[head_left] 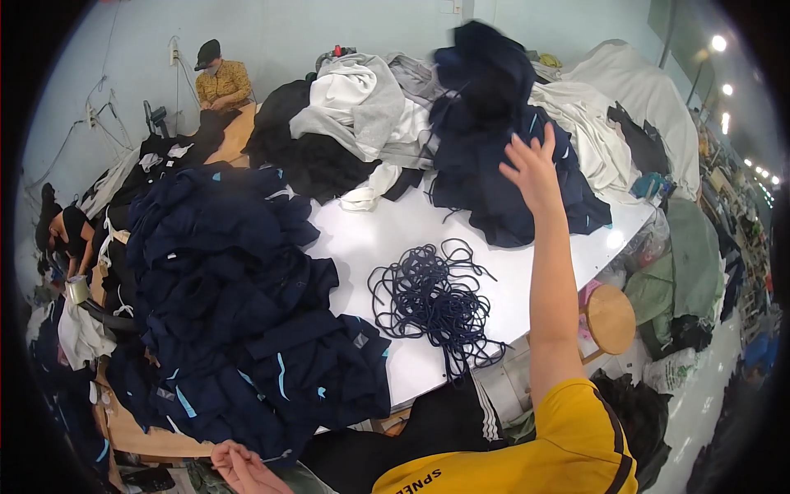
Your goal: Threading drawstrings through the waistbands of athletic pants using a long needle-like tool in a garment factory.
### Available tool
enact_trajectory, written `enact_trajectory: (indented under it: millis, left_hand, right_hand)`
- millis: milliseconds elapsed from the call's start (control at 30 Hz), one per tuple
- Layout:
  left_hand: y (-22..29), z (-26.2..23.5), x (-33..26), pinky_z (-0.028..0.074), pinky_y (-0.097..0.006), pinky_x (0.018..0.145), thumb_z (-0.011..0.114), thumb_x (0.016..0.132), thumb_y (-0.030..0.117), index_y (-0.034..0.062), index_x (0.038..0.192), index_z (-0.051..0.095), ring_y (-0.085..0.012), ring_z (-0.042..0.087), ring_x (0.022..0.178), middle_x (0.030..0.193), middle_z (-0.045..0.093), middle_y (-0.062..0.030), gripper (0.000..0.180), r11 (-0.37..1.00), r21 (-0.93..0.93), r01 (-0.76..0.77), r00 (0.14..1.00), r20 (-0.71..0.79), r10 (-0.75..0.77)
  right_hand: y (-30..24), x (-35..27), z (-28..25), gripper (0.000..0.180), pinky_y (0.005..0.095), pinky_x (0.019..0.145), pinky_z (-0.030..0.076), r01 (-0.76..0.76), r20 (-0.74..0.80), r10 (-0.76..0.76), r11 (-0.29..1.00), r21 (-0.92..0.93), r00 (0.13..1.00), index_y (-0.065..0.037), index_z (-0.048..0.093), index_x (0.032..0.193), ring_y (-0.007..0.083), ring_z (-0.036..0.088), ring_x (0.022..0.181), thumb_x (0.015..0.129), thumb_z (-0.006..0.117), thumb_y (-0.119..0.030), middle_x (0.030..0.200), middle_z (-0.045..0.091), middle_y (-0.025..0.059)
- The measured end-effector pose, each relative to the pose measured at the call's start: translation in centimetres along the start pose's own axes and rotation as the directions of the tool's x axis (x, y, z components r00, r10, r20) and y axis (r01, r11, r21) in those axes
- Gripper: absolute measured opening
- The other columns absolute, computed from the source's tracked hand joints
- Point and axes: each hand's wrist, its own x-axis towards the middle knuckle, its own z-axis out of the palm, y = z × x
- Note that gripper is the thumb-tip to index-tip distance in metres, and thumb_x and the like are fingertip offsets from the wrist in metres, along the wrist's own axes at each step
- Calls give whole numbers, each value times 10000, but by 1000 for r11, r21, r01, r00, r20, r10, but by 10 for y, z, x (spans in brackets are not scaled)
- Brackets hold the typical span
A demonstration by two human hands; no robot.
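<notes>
My right hand (533, 169) is stretched far out over the white table (395, 239), fingers spread, empty. Just beyond it a dark navy garment (485, 74) is blurred in the air above a heap of navy clothes (502, 181). My left hand (239, 465) is low at the near edge, fingers loosely apart, touching the bottom of a big pile of navy garments with light blue trim (239, 313). A tangle of navy drawstring cords (432, 300) lies on the table between the piles.
Grey, white and black garments (354, 115) are heaped at the table's far side. A round wooden stool (611, 317) stands to the right. One person sits at the far left wall (218, 78), another bends at the left edge (66, 235). Bags and fabric crowd the right aisle.
</notes>
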Motion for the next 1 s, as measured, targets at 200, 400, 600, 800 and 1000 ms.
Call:
enact_trajectory:
  millis: [200, 400, 600, 800, 1000]
  left_hand:
    - [-18, 14, 3, 303, -178, 513, 471, 948, 76, 81, 1114, 470, -64, 406, 661, 829, 456, -8, 166, 945, -249, 210, 952, 272, -140]
    - [-13, 27, 1, 325, -209, 559, 499, 911, 42, 43, 1042, 478, -88, 428, 644, 751, 476, -31, 133, 952, -236, 193, 940, 323, -111]
    - [-27, 23, -5, 316, -204, 547, 488, 902, 5, 29, 1012, 488, -77, 431, 627, 738, 470, -22, 112, 984, -97, 149, 966, 229, -124]
    - [-32, 26, -14, 328, -201, 556, 502, 892, 0, 24, 1004, 488, -82, 440, 615, 724, 492, -34, 115, 973, -86, 213, 952, 242, -187]
    - [-29, 24, -17, 350, -191, 592, 503, 896, -13, 14, 1000, 505, -82, 500, 661, 751, 533, -32, 107, 967, 213, 138, 917, 342, -206]
  right_hand:
    - [188, -82, -64, 428, 362, 844, 480, 83, 535, 507, 669, -739, 676, -81, 626, 1127, 238, 611, 1005, 813, 636, -372, 1093, 642, 138]
    - [207, -168, -18, 281, 446, 776, 502, 178, 261, 433, 223, -958, 863, -182, 643, 1080, 330, 625, 942, 820, 603, -281, 995, 661, 130]
    - [156, -77, 13, 535, 342, 778, 468, 284, 40, -372, 628, -724, 927, -69, 341, 1395, 251, 566, 818, 869, 414, -3, 936, 570, 151]
    - [137, -46, 11, 357, 338, 744, 465, 441, 540, -54, 648, -621, 840, -55, 477, 1232, 245, 561, 778, 886, 396, -28, 845, 572, 127]
    - [115, -106, -11, 241, 461, 707, 470, -67, -53, 54, 305, -950, 997, -120, 601, 1070, 409, 602, 836, 918, 475, -258, 965, 650, 178]
